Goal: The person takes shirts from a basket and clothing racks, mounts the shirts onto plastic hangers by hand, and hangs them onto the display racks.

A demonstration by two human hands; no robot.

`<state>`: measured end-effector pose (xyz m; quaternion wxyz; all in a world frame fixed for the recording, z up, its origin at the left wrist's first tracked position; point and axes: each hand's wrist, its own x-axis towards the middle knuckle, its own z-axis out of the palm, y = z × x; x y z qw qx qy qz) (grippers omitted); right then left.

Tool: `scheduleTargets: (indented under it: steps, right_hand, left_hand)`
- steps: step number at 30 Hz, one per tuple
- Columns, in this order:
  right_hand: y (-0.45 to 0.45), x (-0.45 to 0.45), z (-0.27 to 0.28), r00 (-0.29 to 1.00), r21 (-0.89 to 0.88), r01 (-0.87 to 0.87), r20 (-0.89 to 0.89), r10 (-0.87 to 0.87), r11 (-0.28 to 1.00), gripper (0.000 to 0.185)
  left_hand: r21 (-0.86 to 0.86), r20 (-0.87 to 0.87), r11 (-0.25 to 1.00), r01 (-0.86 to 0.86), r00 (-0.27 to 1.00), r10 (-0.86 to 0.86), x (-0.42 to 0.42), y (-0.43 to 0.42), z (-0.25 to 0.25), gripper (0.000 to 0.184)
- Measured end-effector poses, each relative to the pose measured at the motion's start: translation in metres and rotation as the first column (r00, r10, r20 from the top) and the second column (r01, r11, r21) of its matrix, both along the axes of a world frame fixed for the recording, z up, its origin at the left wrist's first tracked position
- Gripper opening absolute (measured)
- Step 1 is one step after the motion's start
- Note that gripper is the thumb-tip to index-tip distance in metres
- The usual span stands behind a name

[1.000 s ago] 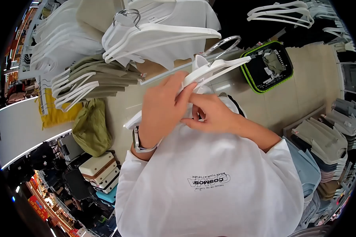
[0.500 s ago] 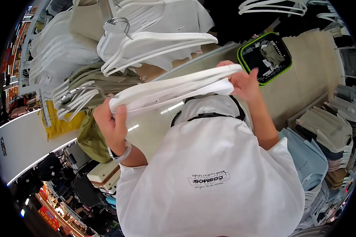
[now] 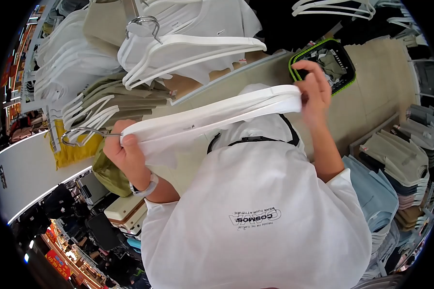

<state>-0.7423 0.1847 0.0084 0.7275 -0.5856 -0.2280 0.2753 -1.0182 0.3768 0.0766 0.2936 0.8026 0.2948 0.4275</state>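
My left hand (image 3: 125,153), with a band on its wrist, is closed on one end of a white hanger (image 3: 217,102). A metal hook (image 3: 82,136) sticks out to the left beside it. White cloth (image 3: 166,142) hangs along the hanger, below its upper edge. At the other end is my right hand (image 3: 316,94), its fingers bent and apart next to the hanger tip; its thumb is partly hidden.
White hangers (image 3: 197,43) with white garments hang ahead, beside olive garments (image 3: 130,96). A green-rimmed black basket (image 3: 350,83) stands on the floor at the right. Folded-looking clothes (image 3: 386,154) hang lower right. Pale cases (image 3: 125,208) and an olive bag (image 3: 108,168) are lower left.
Over the last second my hands have moved apart, and the hanger has turned lengthwise between them. Since half a second ago, my right fingers have lifted and curled, and the metal hook shows more clearly.
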Motion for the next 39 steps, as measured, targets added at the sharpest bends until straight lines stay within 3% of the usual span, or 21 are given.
scheduleTargets:
  steps: [1, 2, 4, 7, 9, 11, 12, 14, 15, 16, 18, 19, 21, 24, 28, 31, 33, 34, 36, 37, 39]
  right_hand:
    - [-0.007, 0.009, -0.007, 0.992, 0.15, -0.023, -0.119, 0.041, 0.988, 0.023]
    - [-0.009, 0.011, -0.008, 0.992, 0.152, -0.028, -0.119, 0.047, 0.988, 0.023]
    - [-0.012, 0.015, -0.009, 0.993, 0.232, 0.036, 0.097, -0.06, 0.972, 0.019]
    - [-0.019, 0.01, 0.012, 0.982, 0.236, -0.063, 0.186, 0.019, 0.97, 0.02]
    - [-0.023, -0.011, 0.045, 0.873, 0.054, -0.38, 0.35, 0.339, 0.923, 0.023]
    - [-0.016, -0.029, 0.063, 0.628, 0.017, -0.694, 0.504, 0.593, 0.72, 0.033]
    - [-0.017, -0.023, 0.063, 0.625, 0.022, -0.693, 0.515, 0.586, 0.72, 0.033]
    - [-0.025, -0.007, 0.062, 0.493, 0.094, -0.622, 0.818, 0.295, 0.778, 0.039]
    - [-0.029, 0.003, 0.057, 0.544, 0.101, -0.445, 0.82, 0.179, 0.89, 0.039]
    - [-0.03, 0.012, 0.053, 0.541, 0.098, -0.45, 0.821, 0.184, 0.887, 0.039]
    - [-0.032, 0.032, 0.044, 0.514, -0.16, -0.168, 0.828, 0.225, 0.973, 0.037]
    - [-0.037, 0.042, 0.036, 0.509, -0.163, -0.167, 0.83, 0.227, 0.972, 0.037]
    - [-0.046, 0.059, 0.024, 0.313, -0.353, -0.414, 0.81, 0.495, 0.839, 0.035]
    - [-0.054, 0.056, 0.034, 0.431, -0.269, -0.499, 0.748, 0.505, 0.824, 0.032]
    - [-0.059, 0.067, 0.032, 0.446, -0.295, -0.488, 0.724, 0.525, 0.821, 0.029]
    - [-0.055, 0.071, 0.038, 0.319, -0.325, -0.416, 0.822, 0.471, 0.849, 0.027]
    - [-0.052, 0.074, 0.035, 0.241, -0.376, -0.309, 0.858, 0.454, 0.874, 0.028]
    - [-0.051, 0.077, 0.034, 0.236, -0.379, -0.326, 0.854, 0.463, 0.866, 0.028]
    - [-0.055, 0.091, 0.038, 0.301, -0.301, -0.266, 0.876, 0.376, 0.916, 0.026]
    - [-0.059, 0.099, 0.042, 0.365, -0.298, -0.253, 0.852, 0.376, 0.92, 0.025]
    - [-0.062, 0.114, 0.046, 0.38, -0.278, -0.277, 0.848, 0.37, 0.92, 0.026]
  left_hand:
    - [0.0, 0.001, 1.0, -0.006, 1.0, 0.006, -0.006, 0.001, 0.001, 0.048]
    - [-0.014, -0.021, 1.0, 0.02, 1.0, -0.02, -0.011, 0.003, 0.002, 0.043]
    - [-0.022, -0.04, 0.999, 0.043, 0.998, -0.044, -0.012, 0.002, 0.004, 0.038]
    - [0.042, -0.178, 0.987, 0.156, 0.973, -0.146, 0.002, -0.006, 0.013, 0.032]
    - [0.005, -0.244, 0.991, 0.135, 0.961, -0.13, 0.017, -0.018, 0.019, 0.029]
    - [0.036, -0.144, 0.99, 0.138, 0.981, -0.132, 0.026, -0.025, 0.02, 0.031]
    - [0.071, -0.038, 0.988, 0.139, 0.99, -0.136, 0.03, -0.026, 0.021, 0.033]
    - [0.048, -0.001, 0.985, 0.168, 0.986, -0.168, 0.032, -0.029, 0.026, 0.034]
    - [0.011, 0.032, 0.979, 0.203, 0.979, -0.203, 0.032, -0.033, 0.028, 0.035]
    - [0.009, 0.035, 0.98, 0.197, 0.98, -0.197, 0.034, -0.037, 0.029, 0.035]
    - [0.042, 0.003, 0.979, 0.198, 0.98, -0.198, 0.04, -0.044, 0.028, 0.037]
    - [0.042, 0.009, 0.979, 0.197, 0.98, -0.198, 0.044, -0.047, 0.027, 0.037]
    - [0.021, -0.034, 0.969, 0.247, 0.968, -0.247, 0.053, -0.051, 0.025, 0.035]
    - [0.058, -0.039, 0.974, 0.218, 0.976, -0.216, 0.068, -0.059, 0.017, 0.033]
    - [-0.016, -0.059, 0.974, 0.224, 0.973, -0.225, 0.084, -0.069, 0.015, 0.032]
    - [-0.058, 0.052, 0.975, 0.214, 0.976, -0.211, 0.106, -0.083, 0.004, 0.032]
    - [-0.323, -0.026, 0.891, 0.32, 0.938, -0.347, 0.112, -0.089, -0.004, 0.034]
    - [-0.329, -0.028, 0.895, 0.302, 0.944, -0.329, 0.111, -0.088, -0.006, 0.034]
    - [-0.484, 0.019, 0.793, 0.369, 0.911, -0.413, 0.105, -0.08, -0.007, 0.053]
    - [-0.505, -0.125, 0.806, 0.31, 0.898, -0.423, 0.089, -0.068, -0.021, 0.068]
    - [-0.478, -0.104, 0.832, 0.282, 0.922, -0.373, 0.065, -0.051, -0.04, 0.066]
